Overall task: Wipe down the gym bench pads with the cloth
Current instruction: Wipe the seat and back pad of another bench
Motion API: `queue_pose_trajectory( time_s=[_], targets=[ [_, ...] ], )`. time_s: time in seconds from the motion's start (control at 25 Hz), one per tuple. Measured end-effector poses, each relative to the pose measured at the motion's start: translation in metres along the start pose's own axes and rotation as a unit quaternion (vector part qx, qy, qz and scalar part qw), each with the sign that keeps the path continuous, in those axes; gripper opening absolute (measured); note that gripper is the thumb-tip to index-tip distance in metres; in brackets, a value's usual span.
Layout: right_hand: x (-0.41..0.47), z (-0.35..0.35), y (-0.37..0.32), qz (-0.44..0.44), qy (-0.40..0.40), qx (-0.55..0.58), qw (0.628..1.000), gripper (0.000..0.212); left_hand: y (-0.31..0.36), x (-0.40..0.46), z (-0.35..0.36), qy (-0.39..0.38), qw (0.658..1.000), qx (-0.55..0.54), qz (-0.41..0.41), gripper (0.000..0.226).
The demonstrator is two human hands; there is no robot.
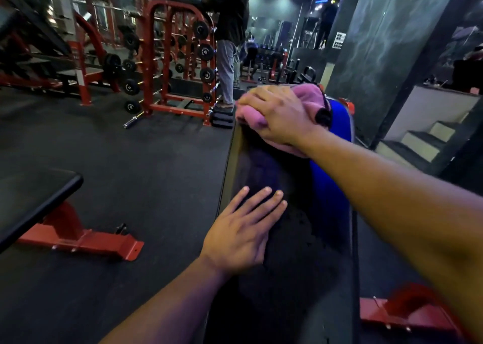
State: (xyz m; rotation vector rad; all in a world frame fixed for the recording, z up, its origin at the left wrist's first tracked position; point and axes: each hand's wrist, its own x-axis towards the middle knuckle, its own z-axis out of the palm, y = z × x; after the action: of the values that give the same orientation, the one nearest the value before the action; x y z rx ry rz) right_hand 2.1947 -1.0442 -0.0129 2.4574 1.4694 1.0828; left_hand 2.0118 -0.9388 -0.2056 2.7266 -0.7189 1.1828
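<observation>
Pink cloth (300,100) sits at the bench pad's (274,176) far end, pressed under the right hand (281,116), fingers curled over it; the pad's length runs back toward the flat, empty left hand (243,234).

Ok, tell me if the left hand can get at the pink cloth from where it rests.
Probably yes: the left hand lies flat on the bench pad, with bare pad up to the cloth.
</observation>
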Motion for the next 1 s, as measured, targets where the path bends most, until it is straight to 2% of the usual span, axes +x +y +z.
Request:
queue_pose_trajectory(
  time_s=[0.08,0.16,0.28,0.4,0.48,0.6,0.68,0.76,0.84,1.0],
  targets=[
    [0.004,0.001,-0.032,0.103,0.006,0.002,0.995,0.042,0.002,0.005,-0.005,-0.038,0.999,0.016,-0.007,0.063],
    [0.001,-0.008,-0.064,0.145,-0.048,0.030,0.988,0.049,0.007,0.007,-0.013,-0.068,0.997,0.023,-0.036,0.060],
    [-0.029,-0.036,-0.065,0.099,-0.076,0.062,0.990,0.059,0.030,-0.016,-0.025,-0.078,0.996,0.000,-0.051,0.061],
    [-0.060,-0.049,-0.018,0.073,-0.048,0.048,0.995,0.065,0.052,-0.056,-0.024,-0.106,0.994,-0.009,0.011,0.067],
    [-0.073,-0.043,0.004,0.060,-0.045,0.025,0.997,0.060,0.052,-0.063,-0.017,-0.107,0.994,0.011,0.020,0.067],
    [-0.072,-0.008,-0.034,0.113,-0.015,-0.067,0.991,0.049,0.051,-0.063,-0.016,-0.115,0.993,0.024,0.023,0.068],
    [-0.053,0.008,-0.080,0.154,-0.008,-0.069,0.986,0.045,0.052,-0.062,-0.018,-0.120,0.992,0.019,0.025,0.067],
    [-0.045,0.012,-0.121,0.116,0.005,-0.049,0.992,0.044,0.052,-0.064,-0.018,-0.122,0.992,0.023,0.026,0.067],
    [-0.055,0.011,-0.139,0.022,0.006,-0.034,0.999,0.045,0.053,-0.065,-0.018,-0.127,0.991,0.021,0.024,0.069],
    [-0.097,0.003,-0.103,-0.183,-0.016,0.020,0.983,0.051,0.054,-0.067,-0.017,-0.111,0.993,0.008,0.026,0.069]
  ],
)
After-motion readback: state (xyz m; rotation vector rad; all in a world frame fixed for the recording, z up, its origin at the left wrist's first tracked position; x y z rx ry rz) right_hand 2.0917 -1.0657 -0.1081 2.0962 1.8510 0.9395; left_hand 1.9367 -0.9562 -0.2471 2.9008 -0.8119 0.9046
